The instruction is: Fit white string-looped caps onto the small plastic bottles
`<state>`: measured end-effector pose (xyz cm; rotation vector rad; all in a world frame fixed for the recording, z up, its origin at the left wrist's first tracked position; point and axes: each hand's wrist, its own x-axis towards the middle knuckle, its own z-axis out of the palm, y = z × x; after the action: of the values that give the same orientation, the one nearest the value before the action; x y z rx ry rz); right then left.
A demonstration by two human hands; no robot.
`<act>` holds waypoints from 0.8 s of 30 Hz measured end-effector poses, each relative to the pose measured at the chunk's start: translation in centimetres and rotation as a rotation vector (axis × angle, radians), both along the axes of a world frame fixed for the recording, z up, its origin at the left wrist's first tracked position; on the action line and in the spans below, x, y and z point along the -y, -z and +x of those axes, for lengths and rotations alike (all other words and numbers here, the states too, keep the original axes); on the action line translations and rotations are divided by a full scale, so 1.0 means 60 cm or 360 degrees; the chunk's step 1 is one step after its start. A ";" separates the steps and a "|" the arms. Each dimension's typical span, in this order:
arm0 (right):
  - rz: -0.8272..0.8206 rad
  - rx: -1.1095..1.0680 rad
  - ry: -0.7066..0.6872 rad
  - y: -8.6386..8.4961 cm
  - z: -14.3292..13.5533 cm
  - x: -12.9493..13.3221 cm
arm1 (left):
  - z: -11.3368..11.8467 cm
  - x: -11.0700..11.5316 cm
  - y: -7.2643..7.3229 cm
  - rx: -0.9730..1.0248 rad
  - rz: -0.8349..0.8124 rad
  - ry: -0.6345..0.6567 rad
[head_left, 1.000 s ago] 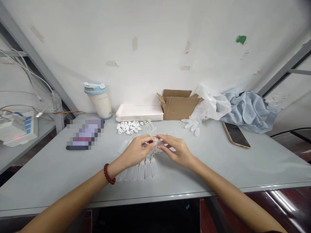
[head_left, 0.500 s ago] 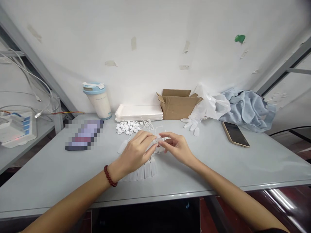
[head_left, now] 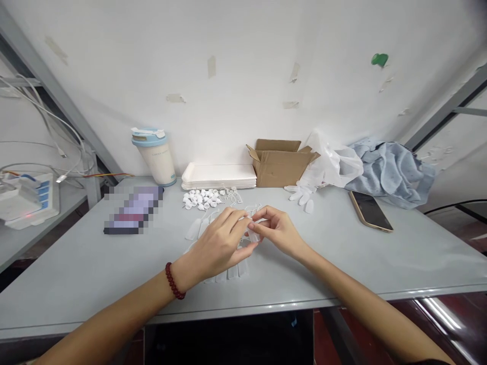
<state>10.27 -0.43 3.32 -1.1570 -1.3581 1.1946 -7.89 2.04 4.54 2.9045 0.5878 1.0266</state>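
Observation:
A small translucent white plastic sleeve (head_left: 253, 236) is pinched between the thumb and fingers of my right hand (head_left: 281, 232). My left hand (head_left: 216, 241) closes on the same sleeve from the left, its thumb below and its fingertips at the upper end. Under and in front of my left hand lies a row of similar translucent sleeves (head_left: 233, 272), partly covered by the hand. More sleeves (head_left: 194, 229) with thin white cords rest to its left. Beyond my hands sits a pile of small white caps (head_left: 201, 198) beside some looped white cords (head_left: 233, 194).
Along the wall stand a cup with a blue lid (head_left: 155, 157), a stack of white trays (head_left: 218, 177), an open cardboard box (head_left: 281, 167), a plastic bag (head_left: 335, 165) and a blue cloth (head_left: 391, 175). Loose translucent pieces (head_left: 302, 195) and a phone (head_left: 371, 210) lie at the right.
My left thumb has moved down and away from its fingertips, and the sleeve between my hands now shows more clearly, pointing downward. The camera view has shifted slightly.

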 end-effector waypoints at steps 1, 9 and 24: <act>-0.0002 0.0054 -0.0037 -0.001 0.004 -0.002 | 0.000 0.003 0.000 -0.0013 -0.0084 0.0017; -0.0273 0.0378 -0.0568 -0.020 0.031 -0.005 | -0.001 0.021 -0.009 -0.0261 -0.0681 0.0171; -0.0473 0.0703 -0.0998 -0.026 0.050 -0.006 | 0.001 0.028 0.005 -0.0581 -0.0420 0.0134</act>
<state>13.25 -0.07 4.90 -1.2966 -2.0263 1.6911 -7.83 0.35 4.24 2.8575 0.5522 0.3732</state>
